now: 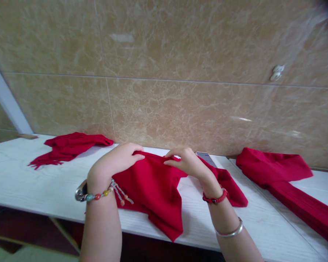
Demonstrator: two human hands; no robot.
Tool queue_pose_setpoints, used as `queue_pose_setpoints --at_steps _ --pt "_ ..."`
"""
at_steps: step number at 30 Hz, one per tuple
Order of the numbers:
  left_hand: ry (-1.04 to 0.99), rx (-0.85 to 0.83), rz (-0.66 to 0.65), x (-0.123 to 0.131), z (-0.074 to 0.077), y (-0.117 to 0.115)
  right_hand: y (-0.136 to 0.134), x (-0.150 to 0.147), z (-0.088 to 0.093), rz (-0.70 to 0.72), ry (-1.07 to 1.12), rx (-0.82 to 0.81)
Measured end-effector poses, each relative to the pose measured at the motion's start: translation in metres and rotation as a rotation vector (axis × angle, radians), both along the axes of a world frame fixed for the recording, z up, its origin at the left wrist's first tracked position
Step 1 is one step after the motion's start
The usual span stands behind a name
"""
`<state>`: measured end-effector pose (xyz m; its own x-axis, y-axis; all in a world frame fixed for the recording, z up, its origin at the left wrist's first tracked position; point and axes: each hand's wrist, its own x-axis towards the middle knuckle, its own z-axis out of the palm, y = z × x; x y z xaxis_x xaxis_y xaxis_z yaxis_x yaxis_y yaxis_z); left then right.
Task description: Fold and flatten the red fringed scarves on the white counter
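A red cloth (155, 182), perhaps a scarf, is gripped along its upper edge by both hands. My left hand (125, 156) pinches it at the left end of that edge, thumb and fingers closed. Farther right, my right hand (184, 162) pinches the same edge between thumb and fingertips. The cloth drapes down onto the white table, with one corner reaching the front edge. More red fabric (232, 187) lies behind and right of my right wrist; whether it joins the held piece is hidden.
A crumpled red fringed scarf (71, 145) lies at the back left of the white table (30, 185). Another long red cloth (273, 171) stretches along the right side. Behind my right hand lies a phone-like flat object (205, 158). A tiled wall (164, 102) borders the back.
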<state>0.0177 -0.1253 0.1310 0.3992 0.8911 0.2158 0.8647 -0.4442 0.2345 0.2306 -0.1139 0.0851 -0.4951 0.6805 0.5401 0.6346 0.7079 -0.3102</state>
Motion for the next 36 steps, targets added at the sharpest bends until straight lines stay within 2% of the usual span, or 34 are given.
queue_pose_setpoints --at_steps 4,8,10,13,15,19,21,23,26,28,31,36 --pt "0.019 0.055 0.146 -0.017 0.001 0.001 0.006 0.0 -0.006 -0.034 -0.088 -0.002" --pt "0.045 -0.007 0.261 -0.019 -0.001 0.0 0.007 -0.007 -0.008 -0.079 -0.037 0.078" --pt "0.01 -0.03 0.204 -0.01 -0.002 -0.002 0.006 -0.012 -0.008 -0.092 0.008 0.117" --pt "-0.02 -0.051 0.008 0.01 -0.005 -0.003 0.003 -0.016 -0.006 -0.116 0.068 0.16" --pt "-0.002 -0.034 -0.074 0.021 -0.006 -0.004 0.003 -0.017 -0.006 -0.136 0.089 0.177" --pt "-0.02 0.06 -0.081 0.023 -0.001 -0.009 0.006 -0.012 -0.008 -0.123 0.062 0.121" --pt "-0.071 0.126 -0.013 0.013 0.004 -0.011 0.01 -0.007 -0.011 -0.1 0.011 0.053" --pt "-0.125 0.226 0.115 0.002 0.008 -0.013 0.016 -0.004 -0.016 -0.096 -0.046 -0.002" --pt "-0.188 0.314 0.256 -0.013 0.011 -0.014 0.021 -0.004 -0.024 -0.088 -0.04 -0.004" --pt "-0.197 0.284 0.219 -0.017 0.011 -0.015 0.022 -0.009 -0.027 -0.058 0.029 0.038" --pt "-0.186 0.211 0.089 -0.013 0.011 -0.018 0.02 -0.02 -0.029 -0.002 0.124 0.081" --pt "-0.146 0.115 -0.06 0.0 0.013 -0.026 0.018 -0.036 -0.03 0.185 0.209 0.025"
